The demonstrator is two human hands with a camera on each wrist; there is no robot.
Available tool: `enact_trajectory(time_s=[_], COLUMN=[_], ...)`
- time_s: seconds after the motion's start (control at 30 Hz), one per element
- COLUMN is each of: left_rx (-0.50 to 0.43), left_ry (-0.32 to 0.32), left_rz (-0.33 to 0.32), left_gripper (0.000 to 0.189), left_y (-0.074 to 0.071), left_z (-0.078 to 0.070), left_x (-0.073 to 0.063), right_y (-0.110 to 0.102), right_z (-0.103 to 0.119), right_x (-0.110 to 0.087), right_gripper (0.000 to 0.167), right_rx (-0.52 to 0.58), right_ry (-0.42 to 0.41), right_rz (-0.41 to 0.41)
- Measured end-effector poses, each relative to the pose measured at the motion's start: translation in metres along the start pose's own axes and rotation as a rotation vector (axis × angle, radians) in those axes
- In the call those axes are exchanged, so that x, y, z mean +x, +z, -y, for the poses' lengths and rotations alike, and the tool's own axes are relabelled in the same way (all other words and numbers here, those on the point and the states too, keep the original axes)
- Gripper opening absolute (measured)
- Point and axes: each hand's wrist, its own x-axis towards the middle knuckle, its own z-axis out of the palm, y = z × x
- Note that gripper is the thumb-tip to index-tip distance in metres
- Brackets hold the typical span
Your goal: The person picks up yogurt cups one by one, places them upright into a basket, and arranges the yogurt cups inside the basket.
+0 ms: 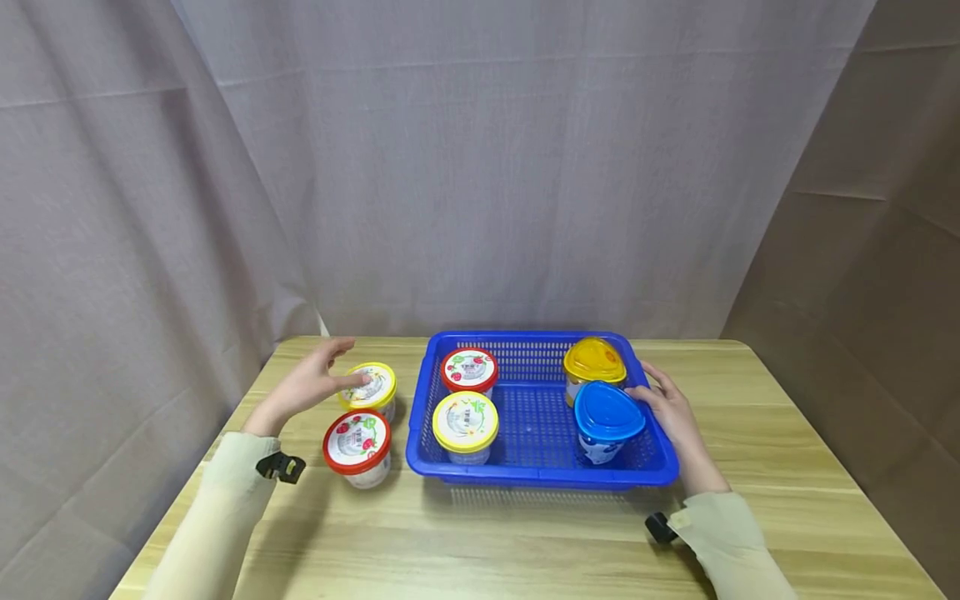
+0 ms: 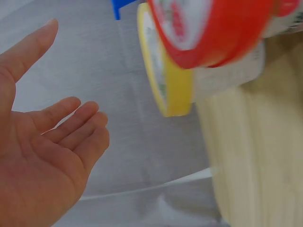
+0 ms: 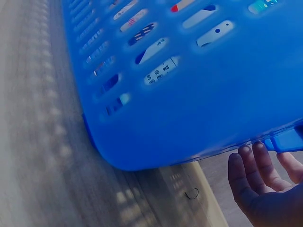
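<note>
My left hand (image 1: 311, 382) hovers at a tub with a yellow lid (image 1: 381, 383) left of the basket, thumb over the lid and fingers spread apart from it. In the left wrist view, the palm and loosely bent fingers hold nothing. Just nearer stands a tub with a red lid (image 1: 357, 442), fruit printed on top. My right hand (image 1: 670, 410) holds the right rim of a blue plastic basket (image 1: 525, 477), thumb over the edge. In the right wrist view, its fingertips (image 3: 258, 149) lie against the basket's outside; the thumb is hidden there.
Inside the basket, a red-lidded tub (image 1: 469, 369) and a yellow-lidded tub (image 1: 466, 422) stand at the left. A tub with a yellow three-cornered lid (image 1: 595, 361) and one with a blue lid (image 1: 608, 411) stand at the right. Grey curtain (image 1: 525, 183) hangs behind the wooden table (image 1: 465, 550).
</note>
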Motion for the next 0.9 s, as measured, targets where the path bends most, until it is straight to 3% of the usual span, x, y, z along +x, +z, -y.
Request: enact_trajectory(time_s=[0.4, 0.9], left_rx=[0.009, -0.033], left_ry=[-0.072, -0.075], left_rz=[-0.005, 0.003], left_gripper=[0.095, 0.097], left_y=[0.024, 0.036], left_z=[0.026, 0.040], left_x=[-0.006, -0.006], right_y=[0.000, 0.000], right_z=[-0.001, -0.002], right_x=[0.000, 0.002], right_gripper=[0.076, 0.075], right_rx=[0.036, 0.020], right_ry=[0.007, 0.027], right_rz=[0.023, 0.015])
